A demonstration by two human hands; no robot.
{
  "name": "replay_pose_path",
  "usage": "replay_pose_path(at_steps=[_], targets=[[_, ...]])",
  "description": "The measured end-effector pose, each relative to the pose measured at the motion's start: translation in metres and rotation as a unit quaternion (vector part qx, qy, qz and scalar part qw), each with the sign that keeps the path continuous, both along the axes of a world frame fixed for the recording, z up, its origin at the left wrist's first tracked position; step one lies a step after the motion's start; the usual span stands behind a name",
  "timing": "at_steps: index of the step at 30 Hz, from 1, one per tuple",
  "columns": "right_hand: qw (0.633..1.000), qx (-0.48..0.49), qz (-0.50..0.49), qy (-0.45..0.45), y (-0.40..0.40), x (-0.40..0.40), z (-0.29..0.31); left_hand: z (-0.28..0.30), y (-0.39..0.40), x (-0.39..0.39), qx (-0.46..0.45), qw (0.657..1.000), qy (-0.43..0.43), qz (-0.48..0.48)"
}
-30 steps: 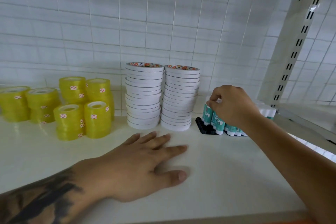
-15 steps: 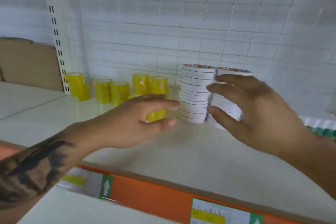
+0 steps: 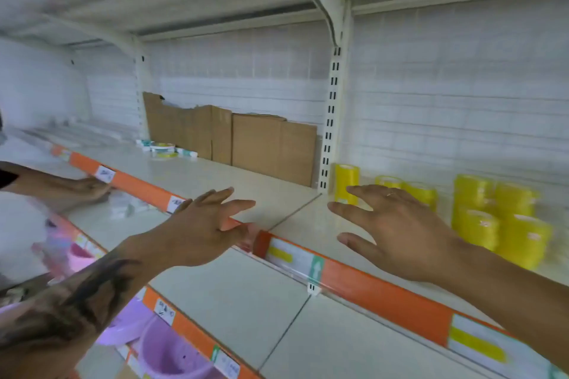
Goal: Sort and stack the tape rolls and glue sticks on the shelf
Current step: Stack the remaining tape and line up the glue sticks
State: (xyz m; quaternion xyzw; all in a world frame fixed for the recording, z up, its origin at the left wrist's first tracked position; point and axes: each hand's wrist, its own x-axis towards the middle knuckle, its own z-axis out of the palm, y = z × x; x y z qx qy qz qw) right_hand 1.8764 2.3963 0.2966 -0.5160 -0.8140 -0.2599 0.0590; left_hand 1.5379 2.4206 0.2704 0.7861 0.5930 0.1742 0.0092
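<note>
Head view: blurred by motion; the slotted upright post (image 3: 332, 120) at the back of the shelf (image 3: 215, 175) serves as landmark.
Left hand (image 3: 203, 224): in front of the post and to its left, held over the orange price strip (image 3: 381, 289) on the shelf's front edge; fingers spread wide, holding nothing. Tattooed forearm runs down to the lower left corner.
Right hand (image 3: 397, 231): in front of the post and to its right, above the shelf; fingers spread and straight, holding nothing. A ring shows on one finger.
Yellow tape rolls (image 3: 492, 215): right of the post, standing in stacks on the shelf; one tall stack just beside the post's foot, the rest further right, behind the right hand.
Loose items (image 3: 163, 149): left of the post, well apart from it, a tape roll and some small white and teal pieces lying at the shelf's back; too blurred to tell more.
Cardboard sheets (image 3: 246, 141): just left of the post, leaning against the back wall.
Another person's hand (image 3: 92, 189): far left of the post, at the price strip.
Purple plastic tubs (image 3: 166, 348): below the post's shelf, on a lower level, at lower left.
</note>
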Motion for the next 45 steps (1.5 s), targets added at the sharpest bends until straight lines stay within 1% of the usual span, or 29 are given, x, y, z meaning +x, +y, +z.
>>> replay_pose_path(at_steps=[3, 7, 8, 11, 15, 21, 26, 30, 34, 39, 45], targets=[[0.999, -0.017, 0.025, 0.019, 0.037, -0.084, -0.005, -0.014, 0.006, -0.087, 0.004, 0.999, -0.007, 0.032], [0.997, -0.047, 0.042, 0.036, 0.085, -0.177, -0.009, -0.02, 0.025, -0.173, -0.004, 0.998, -0.003, 0.07], [0.997, -0.051, 0.043, 0.037, 0.09, -0.184, -0.008, -0.019, 0.028, -0.179, -0.002, 0.997, -0.006, 0.071], [0.995, -0.077, 0.045, 0.041, 0.124, -0.243, -0.009, -0.02, 0.048, -0.233, -0.003, 0.997, -0.023, 0.076], [0.992, -0.104, 0.059, 0.049, 0.169, -0.302, -0.012, -0.022, 0.079, -0.285, 0.017, 0.994, -0.057, 0.087], [0.98, -0.157, 0.09, 0.083, 0.249, -0.374, -0.011, -0.019, 0.145, -0.348, 0.031, 0.992, -0.059, 0.109], [0.975, -0.176, 0.104, 0.087, 0.328, -0.432, -0.008, -0.006, 0.229, -0.392, 0.02, 0.989, -0.085, 0.123], [0.967, -0.223, 0.091, 0.086, 0.396, -0.469, -0.021, 0.0, 0.301, -0.417, -0.015, 0.992, -0.049, 0.118], [0.964, -0.234, 0.067, 0.109, 0.455, -0.503, -0.028, 0.004, 0.361, -0.432, -0.018, 0.993, -0.024, 0.113], [0.954, -0.259, 0.032, 0.145, 0.496, -0.544, -0.038, 0.004, 0.441, -0.447, -0.045, 0.993, 0.037, 0.102], [0.947, -0.257, -0.009, 0.193, 0.515, -0.567, -0.041, 0.002, 0.525, -0.451, -0.053, 0.997, 0.032, 0.051]])
